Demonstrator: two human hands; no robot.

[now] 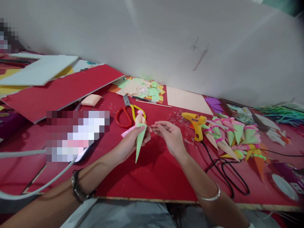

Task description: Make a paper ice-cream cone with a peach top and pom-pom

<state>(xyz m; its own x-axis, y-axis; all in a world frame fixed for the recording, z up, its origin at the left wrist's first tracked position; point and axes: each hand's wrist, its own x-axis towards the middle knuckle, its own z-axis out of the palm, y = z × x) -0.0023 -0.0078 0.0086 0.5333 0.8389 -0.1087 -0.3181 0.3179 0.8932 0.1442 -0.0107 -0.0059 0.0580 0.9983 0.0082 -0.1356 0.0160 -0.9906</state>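
Note:
My left hand [128, 142] is closed around a small light-green paper cone [140, 141], its tip pointing down toward me. Peach paper and a pink rounded piece show at the cone's upper end. Just right of it, my right hand [173, 139] has its thumb and fingertips pressed together in a pinch; whatever may be between them is too small to make out. Scissors [124, 117] with one red and one yellow handle lie behind the left hand, partly covered by the cone. A pink item [127, 131] sits beside the left hand, partly hidden.
A yellow glue gun [196, 123] with a black cord lies right of my hands, near several paper cones [237, 131]. Paper scraps [147, 90] are piled at the back. A blurred-out phone-like device [80, 139] with a white cable is at left, below a red board [71, 90].

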